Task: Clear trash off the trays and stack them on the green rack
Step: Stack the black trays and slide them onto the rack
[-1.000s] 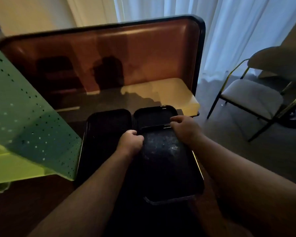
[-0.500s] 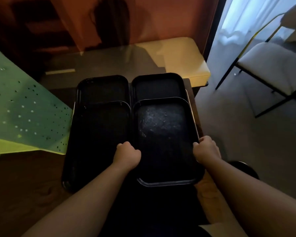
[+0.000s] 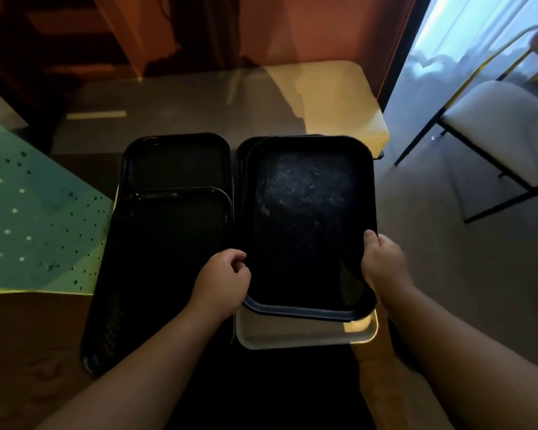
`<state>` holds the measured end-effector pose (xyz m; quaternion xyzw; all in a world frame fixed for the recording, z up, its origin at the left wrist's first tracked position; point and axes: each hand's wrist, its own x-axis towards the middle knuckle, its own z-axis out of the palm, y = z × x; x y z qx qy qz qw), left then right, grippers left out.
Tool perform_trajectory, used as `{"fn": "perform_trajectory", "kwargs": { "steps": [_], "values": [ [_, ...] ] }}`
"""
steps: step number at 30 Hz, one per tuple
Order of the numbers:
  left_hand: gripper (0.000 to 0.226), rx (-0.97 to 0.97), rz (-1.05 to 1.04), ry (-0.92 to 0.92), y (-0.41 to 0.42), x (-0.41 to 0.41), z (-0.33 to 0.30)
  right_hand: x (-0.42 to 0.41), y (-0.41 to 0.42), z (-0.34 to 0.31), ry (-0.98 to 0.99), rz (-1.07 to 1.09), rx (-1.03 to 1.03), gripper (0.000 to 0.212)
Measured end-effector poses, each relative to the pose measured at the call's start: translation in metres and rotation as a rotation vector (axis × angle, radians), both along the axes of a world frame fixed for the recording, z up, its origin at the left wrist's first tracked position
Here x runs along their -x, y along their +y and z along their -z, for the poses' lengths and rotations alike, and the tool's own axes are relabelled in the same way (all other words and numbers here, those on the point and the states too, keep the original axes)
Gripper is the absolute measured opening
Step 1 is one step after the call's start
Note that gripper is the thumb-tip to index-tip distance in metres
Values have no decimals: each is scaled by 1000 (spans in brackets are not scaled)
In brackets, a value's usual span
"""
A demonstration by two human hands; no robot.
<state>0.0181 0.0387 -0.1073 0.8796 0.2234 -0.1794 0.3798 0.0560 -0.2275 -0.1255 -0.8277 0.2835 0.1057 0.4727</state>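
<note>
A scuffed black tray [image 3: 308, 218] is held by its long sides, my left hand [image 3: 222, 280] gripping the left rim and my right hand [image 3: 384, 262] the right rim. It lies over another black tray whose edge [image 3: 242, 156] shows at the back left, and a white tray [image 3: 305, 335] sticks out beneath its near end. To the left, one black tray [image 3: 156, 268] overlaps a further black tray [image 3: 177, 159]. The green perforated rack [image 3: 35, 231] slopes at the far left. No trash is visible on the trays.
The trays rest on a dark table [image 3: 22, 352]. Behind stands a bench seat [image 3: 333, 97] with a brown backrest [image 3: 308, 26]. A white-cushioned chair [image 3: 503, 128] with a black and gold frame stands on the floor at right.
The scuffed tray has shifted away from me, now covering the far right tray and exposing a white tray underneath. Both hands still grip its sides.
</note>
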Motion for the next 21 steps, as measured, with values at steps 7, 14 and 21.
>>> {"fn": "perform_trajectory", "kwargs": {
  "steps": [7,14,21],
  "values": [
    [46,-10,7,-92,-7,-28,4,-62,5,15,101,-168,155,36],
    [57,1,60,-7,-12,-32,13,-60,23,23,164,-208,306,65],
    [43,-11,-10,-60,-2,-30,11,-72,14,14,265,-6,61,48]
  ]
}}
